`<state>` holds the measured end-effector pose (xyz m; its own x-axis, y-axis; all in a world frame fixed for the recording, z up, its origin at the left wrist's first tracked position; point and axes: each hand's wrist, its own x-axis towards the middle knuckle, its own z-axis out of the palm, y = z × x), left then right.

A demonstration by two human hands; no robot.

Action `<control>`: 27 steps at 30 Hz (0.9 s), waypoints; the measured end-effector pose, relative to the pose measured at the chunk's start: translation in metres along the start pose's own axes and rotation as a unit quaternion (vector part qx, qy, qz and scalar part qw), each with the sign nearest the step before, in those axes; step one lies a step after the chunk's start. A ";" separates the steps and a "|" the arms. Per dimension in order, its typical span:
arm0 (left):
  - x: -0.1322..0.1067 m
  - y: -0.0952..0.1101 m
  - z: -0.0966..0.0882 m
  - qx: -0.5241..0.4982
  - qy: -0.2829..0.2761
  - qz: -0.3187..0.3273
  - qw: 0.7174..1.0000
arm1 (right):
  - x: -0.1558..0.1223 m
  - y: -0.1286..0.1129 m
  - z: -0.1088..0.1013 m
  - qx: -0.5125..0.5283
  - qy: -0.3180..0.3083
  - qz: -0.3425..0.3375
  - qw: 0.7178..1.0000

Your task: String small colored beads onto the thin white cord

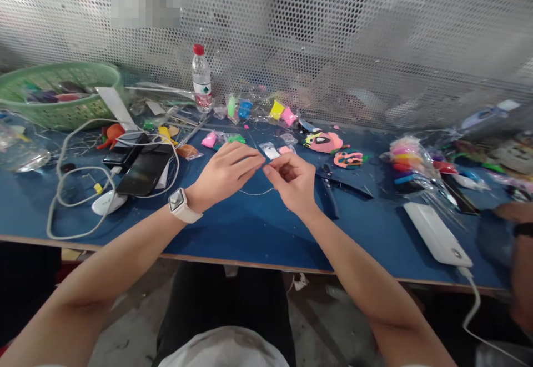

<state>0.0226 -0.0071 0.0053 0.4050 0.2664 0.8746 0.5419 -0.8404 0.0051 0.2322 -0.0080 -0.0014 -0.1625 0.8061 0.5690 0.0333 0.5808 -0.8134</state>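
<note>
The left hand (pixel 225 171) and the right hand (pixel 291 181) meet above the middle of the blue table top (pixel 233 228). Both hands have the fingers narrow, the fingertips pinched on a thin silver wire (pixel 256 192); the wire hangs in a shallow curve just under the fingertips of both hands. A white wristwatch (pixel 180 203) sits on the left wrist.

Toward the person from the fingers, the blue surface is bare as far as the front edge of the table. Just beyond the fingertips lies a small clear plastic bag (pixel 270 150), and farther back a pink clay figure (pixel 325 142). Right of the right fingers, very near, lie dark pliers (pixel 331 195), and well apart a white power bank (pixel 437 234) close to the front edge. Left of the left fingers, a black phone (pixel 144 172) lies among white cables (pixel 70 200).
</note>
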 end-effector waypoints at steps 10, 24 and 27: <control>-0.001 0.004 -0.001 0.042 -0.009 -0.039 0.998 | -0.002 0.003 0.001 -0.011 -0.008 -0.033 0.999; 0.007 0.015 -0.006 -0.039 -0.033 -0.148 0.988 | 0.001 -0.006 -0.006 -0.155 0.000 -0.178 0.972; 0.008 0.015 -0.007 -0.045 -0.029 -0.132 0.990 | 0.001 -0.005 -0.005 -0.123 -0.014 -0.157 0.980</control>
<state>0.0285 -0.0206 0.0153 0.3011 0.5058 0.8084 0.5668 -0.7766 0.2748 0.2373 -0.0095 0.0038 -0.2298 0.5827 0.7795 0.2140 0.8116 -0.5436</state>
